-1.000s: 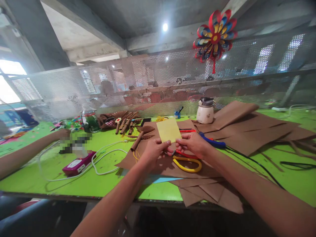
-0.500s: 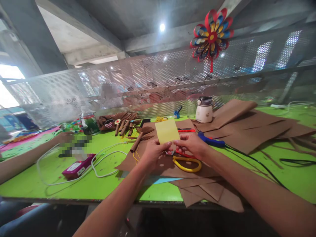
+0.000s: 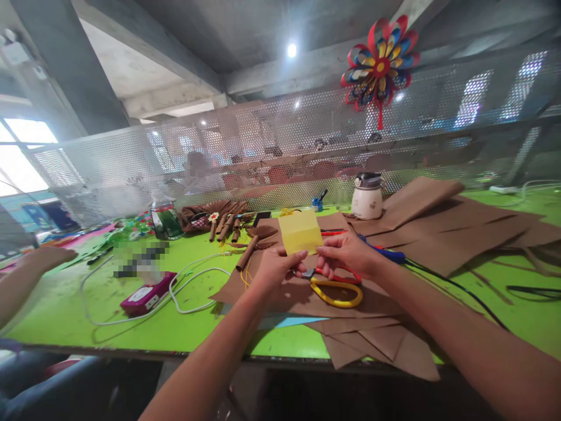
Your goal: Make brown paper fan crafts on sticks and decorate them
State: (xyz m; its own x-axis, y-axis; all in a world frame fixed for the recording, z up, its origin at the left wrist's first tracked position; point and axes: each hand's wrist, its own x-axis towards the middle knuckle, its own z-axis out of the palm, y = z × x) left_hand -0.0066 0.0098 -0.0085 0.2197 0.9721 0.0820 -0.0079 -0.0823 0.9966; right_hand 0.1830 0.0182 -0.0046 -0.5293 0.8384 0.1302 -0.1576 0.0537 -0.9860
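Lightly creased yellow paper square point(image 3: 300, 231), left hand point(image 3: 276, 269) and right hand point(image 3: 346, 255) pinching its lower corners in narrow grip, loop-handled yellow-and-red scissors point(image 3: 337, 304), flat brown paper point(image 3: 280, 300) beneath it.

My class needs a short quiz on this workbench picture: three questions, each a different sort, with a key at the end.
1. True or false: the left hand and the right hand both hold the yellow paper.
2. What colours are the two handle loops of the scissors?
A. both blue
B. one red, one yellow
C. both green
3. Fill the gap: from the wearer's view, the dark-lidded bottle stands to the ____ of the small blue jar.

Key: 1. true; 2. B; 3. right
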